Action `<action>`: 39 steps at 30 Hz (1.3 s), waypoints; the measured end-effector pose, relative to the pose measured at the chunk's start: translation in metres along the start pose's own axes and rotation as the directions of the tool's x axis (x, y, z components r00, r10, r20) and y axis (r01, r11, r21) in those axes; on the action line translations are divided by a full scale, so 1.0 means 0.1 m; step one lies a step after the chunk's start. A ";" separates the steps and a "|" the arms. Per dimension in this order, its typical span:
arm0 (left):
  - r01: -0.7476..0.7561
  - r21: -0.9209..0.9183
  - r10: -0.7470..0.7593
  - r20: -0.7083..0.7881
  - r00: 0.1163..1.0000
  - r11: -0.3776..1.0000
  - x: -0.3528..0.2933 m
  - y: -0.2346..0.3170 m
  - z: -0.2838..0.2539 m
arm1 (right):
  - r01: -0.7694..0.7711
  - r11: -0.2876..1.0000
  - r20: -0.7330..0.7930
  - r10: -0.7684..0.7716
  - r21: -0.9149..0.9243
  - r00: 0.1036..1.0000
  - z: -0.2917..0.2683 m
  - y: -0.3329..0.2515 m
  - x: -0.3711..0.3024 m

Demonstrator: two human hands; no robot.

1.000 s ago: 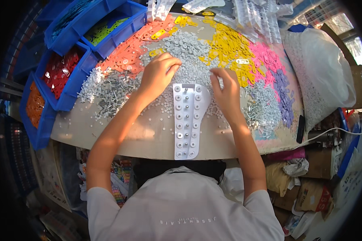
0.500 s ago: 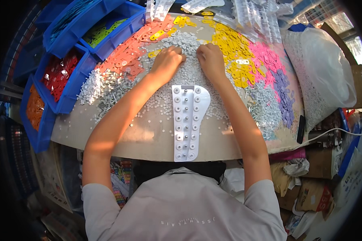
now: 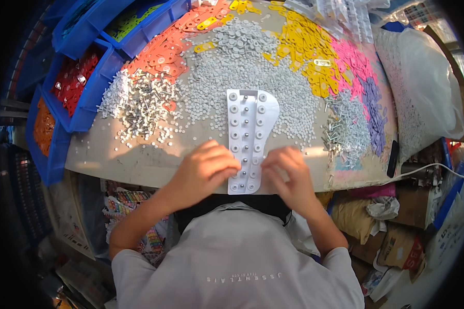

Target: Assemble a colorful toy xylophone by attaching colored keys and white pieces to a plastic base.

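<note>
A white plastic tray [image 3: 269,109] with one rounded side lies lengthwise before me. White ring-shaped pieces sit in a column along each side of it, with a row of metal pins between. My left hand [image 3: 203,169] is at the tray's lower left edge, thumb and fingers drawn together. On the opposite edge, my right hand [image 3: 292,175] has its fingers curled in, slightly blurred. Anything in either pinch is too small to make out. Beyond the tray spreads a heap of small white ring pieces [image 3: 242,40].
Flat orange-red pieces [image 3: 162,51], yellow pieces [image 3: 307,44], pink pieces [image 3: 353,62] and purple pieces [image 3: 376,116] ring the table. Metal rivets lie in piles left [image 3: 149,103] and right [image 3: 350,136]. Blue bins [image 3: 90,116] stand left; a filled clear bag [image 3: 417,98] leans right.
Both hands have come back toward me from the white ring heap to the tray's lower end. The tray and table appear slightly higher and farther right in view.
</note>
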State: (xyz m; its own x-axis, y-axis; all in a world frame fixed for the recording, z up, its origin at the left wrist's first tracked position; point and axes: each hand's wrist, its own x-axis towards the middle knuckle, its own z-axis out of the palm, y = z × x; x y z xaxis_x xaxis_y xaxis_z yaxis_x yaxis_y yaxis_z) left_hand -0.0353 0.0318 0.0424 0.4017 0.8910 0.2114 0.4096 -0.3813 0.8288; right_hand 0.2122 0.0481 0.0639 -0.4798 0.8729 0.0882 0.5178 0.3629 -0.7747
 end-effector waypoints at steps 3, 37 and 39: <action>0.086 -0.093 -0.084 0.022 0.996 0.992 -0.29 0.10 0.16 | -0.091 0.991 0.061 0.085 0.103 0.994 0.18 -0.06 -0.28; -0.149 0.427 0.168 -0.007 0.986 0.892 -0.40 0.14 0.42 | 0.198 0.945 -0.202 -0.254 -0.260 0.946 0.61 0.22 -0.54; -0.154 0.538 0.147 0.057 0.988 0.829 -0.38 0.29 0.32 | 0.220 0.941 -0.183 -0.271 -0.258 0.945 0.59 0.14 -0.52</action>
State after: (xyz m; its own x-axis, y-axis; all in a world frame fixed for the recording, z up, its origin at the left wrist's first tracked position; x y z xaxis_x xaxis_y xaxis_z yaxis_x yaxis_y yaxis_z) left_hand -0.0123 -0.0210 0.0415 0.5037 0.8099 0.3006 0.7179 -0.5860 0.3759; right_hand 0.2022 -0.0112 0.0114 -0.4636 0.7865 0.4079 0.5645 0.6171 -0.5482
